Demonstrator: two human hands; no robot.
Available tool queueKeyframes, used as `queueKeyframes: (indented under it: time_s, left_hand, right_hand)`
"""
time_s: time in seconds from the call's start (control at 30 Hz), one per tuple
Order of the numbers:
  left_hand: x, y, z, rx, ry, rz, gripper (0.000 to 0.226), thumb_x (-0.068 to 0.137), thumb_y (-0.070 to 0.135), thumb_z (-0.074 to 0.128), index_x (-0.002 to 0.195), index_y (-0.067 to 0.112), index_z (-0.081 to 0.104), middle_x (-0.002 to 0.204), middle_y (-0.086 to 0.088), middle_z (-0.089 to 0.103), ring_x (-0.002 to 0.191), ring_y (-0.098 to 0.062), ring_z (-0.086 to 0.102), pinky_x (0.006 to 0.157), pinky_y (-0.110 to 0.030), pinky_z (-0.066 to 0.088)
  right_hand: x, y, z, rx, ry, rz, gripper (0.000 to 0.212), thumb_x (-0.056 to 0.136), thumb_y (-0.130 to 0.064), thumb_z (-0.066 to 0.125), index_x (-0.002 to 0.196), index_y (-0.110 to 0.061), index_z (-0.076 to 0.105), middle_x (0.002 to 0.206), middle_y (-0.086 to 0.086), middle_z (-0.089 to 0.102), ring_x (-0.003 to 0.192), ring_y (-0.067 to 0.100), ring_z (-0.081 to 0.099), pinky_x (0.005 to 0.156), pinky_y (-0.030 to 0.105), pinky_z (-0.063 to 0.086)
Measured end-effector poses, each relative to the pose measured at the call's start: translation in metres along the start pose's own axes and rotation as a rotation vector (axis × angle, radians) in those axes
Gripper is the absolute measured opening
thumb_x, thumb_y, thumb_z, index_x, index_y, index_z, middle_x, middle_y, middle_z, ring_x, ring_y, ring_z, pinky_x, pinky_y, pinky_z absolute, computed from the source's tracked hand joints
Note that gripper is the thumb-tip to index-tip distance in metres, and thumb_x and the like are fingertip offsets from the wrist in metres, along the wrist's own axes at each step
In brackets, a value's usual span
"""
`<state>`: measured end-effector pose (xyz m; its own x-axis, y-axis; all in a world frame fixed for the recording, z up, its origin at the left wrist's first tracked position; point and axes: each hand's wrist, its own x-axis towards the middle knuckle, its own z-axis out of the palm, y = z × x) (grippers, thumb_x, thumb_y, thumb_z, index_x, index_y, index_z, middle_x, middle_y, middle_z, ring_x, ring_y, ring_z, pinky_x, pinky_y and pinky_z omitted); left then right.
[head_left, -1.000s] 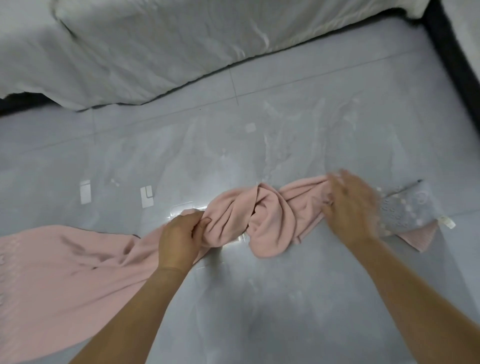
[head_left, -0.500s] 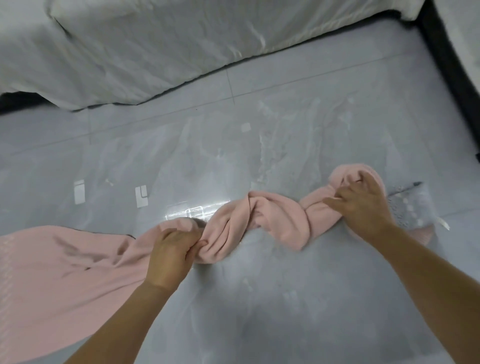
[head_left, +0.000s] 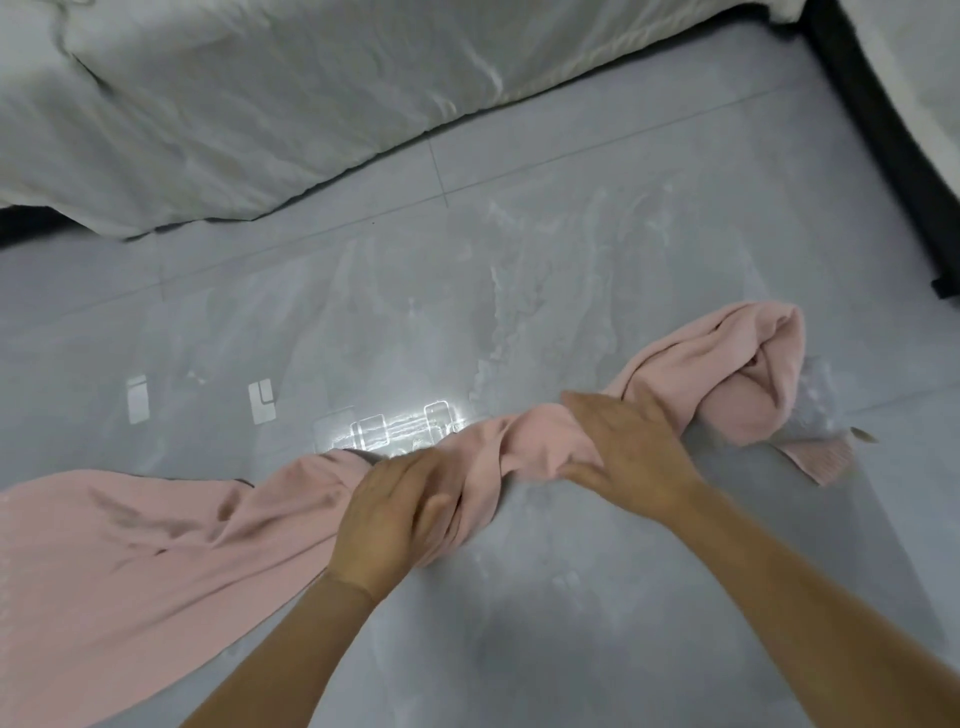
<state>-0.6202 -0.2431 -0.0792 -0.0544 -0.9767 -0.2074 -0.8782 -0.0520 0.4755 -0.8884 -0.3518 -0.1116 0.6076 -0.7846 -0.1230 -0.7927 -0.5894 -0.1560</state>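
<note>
Brought the right hand (head_left: 631, 449) in from the far right end of the pink towel (head_left: 540, 444) to just beside the left hand (head_left: 400, 514), at centre frame. Now clasping the twisted middle between thumb and fingers on the right; gripping it on the left with curled, blurred fingers. Left a loose loop bunched at right of frame and a flat tail spread to lower left on the floor (head_left: 519, 260). Probably a regrip, for wringing a shorter, tighter stretch.
</note>
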Motion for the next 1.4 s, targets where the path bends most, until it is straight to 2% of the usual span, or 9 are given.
queueKeyframes:
  time_s: [0.17,0.33,0.43,0.53,0.63,0.87,1.13,1.27,1.4]
  left_hand:
    - [0.040,0.019,0.005,-0.095,-0.035,-0.196,0.052,0.091,0.040,0.042,0.139,0.020,0.034,0.142,0.001,0.042,0.130,-0.019,0.038,0.105,-0.027,0.027]
    - [0.068,0.029,0.019,0.008,-0.153,-0.105,0.052,0.090,0.046,0.040,0.130,0.013,0.045,0.129,-0.006,0.055,0.116,-0.027,0.050,0.095,-0.034,0.039]
    - [0.077,0.039,0.032,0.046,-0.185,-0.041,0.046,0.090,0.046,0.040,0.120,0.014,0.054,0.116,-0.003,0.062,0.103,-0.028,0.056,0.085,-0.035,0.042]
    - [0.086,0.049,0.043,0.046,-0.178,-0.053,0.043,0.092,0.041,0.046,0.128,0.017,0.049,0.125,-0.003,0.058,0.111,-0.026,0.053,0.090,-0.035,0.040]
    - [0.101,0.053,0.049,0.061,-0.228,-0.087,0.046,0.090,0.051,0.045,0.123,0.019,0.051,0.119,-0.002,0.060,0.107,-0.025,0.054,0.090,-0.038,0.044]
    - [0.128,0.076,0.050,-0.048,-0.361,-0.199,0.049,0.094,0.044,0.038,0.051,0.019,0.038,0.056,-0.001,0.047,0.063,-0.026,0.049,0.057,-0.031,0.035]
    - [0.120,0.091,0.061,-0.099,-0.346,-0.150,0.037,0.079,0.045,0.064,0.095,0.013,0.056,0.087,0.003,0.060,0.081,-0.018,0.057,0.070,-0.029,0.045]
    - [0.126,0.103,0.068,-0.109,-0.405,-0.322,0.048,0.088,0.055,0.044,0.067,0.013,0.051,0.064,0.002,0.054,0.072,-0.024,0.054,0.063,-0.030,0.038]
    - [0.124,0.112,0.072,-0.067,-0.516,-0.216,0.046,0.091,0.043,0.045,0.053,0.018,0.041,0.061,-0.005,0.054,0.074,-0.035,0.055,0.060,-0.029,0.034]
  right_hand:
    - [-0.013,-0.017,0.009,0.014,0.241,-0.105,0.011,0.071,-0.014,0.066,0.080,-0.021,0.065,0.067,-0.002,0.057,0.064,0.022,0.057,0.100,0.038,0.035]
    - [-0.074,0.000,0.008,-0.042,0.365,-0.167,0.020,0.085,-0.011,0.058,0.087,-0.029,0.068,0.071,-0.006,0.063,0.071,0.017,0.059,0.103,0.044,0.035]
    - [-0.112,0.005,0.023,-0.044,0.266,-0.119,0.025,0.088,-0.020,0.050,0.074,-0.027,0.069,0.079,-0.008,0.068,0.093,0.015,0.053,0.114,0.044,0.017]
    - [-0.141,0.001,0.039,-0.006,0.146,0.056,0.031,0.088,-0.037,0.046,0.070,-0.028,0.069,0.080,-0.010,0.069,0.098,0.013,0.049,0.117,0.044,0.009]
    - [-0.152,-0.025,0.044,0.136,0.217,0.357,0.050,0.091,-0.056,0.036,0.070,-0.026,0.071,0.080,-0.010,0.070,0.090,0.012,0.053,0.107,0.051,0.024]
    - [-0.089,-0.053,0.041,0.513,0.340,1.172,0.056,0.068,-0.060,0.051,0.101,-0.016,0.061,0.094,0.005,0.067,0.094,0.029,0.061,0.091,0.043,0.034]
    - [-0.066,-0.054,0.046,0.704,0.660,1.279,0.038,0.084,-0.042,0.049,0.083,-0.010,0.069,0.079,0.013,0.066,0.071,0.033,0.060,0.061,0.028,0.035]
    - [-0.072,-0.051,0.045,0.801,0.788,1.360,0.033,0.088,-0.030,0.051,0.095,-0.003,0.069,0.088,0.017,0.071,0.075,0.024,0.062,0.064,0.017,0.033]
    - [-0.077,-0.051,0.042,0.840,0.790,1.348,0.034,0.088,-0.031,0.049,0.095,-0.003,0.067,0.084,0.014,0.070,0.074,0.016,0.055,0.063,0.016,0.031]
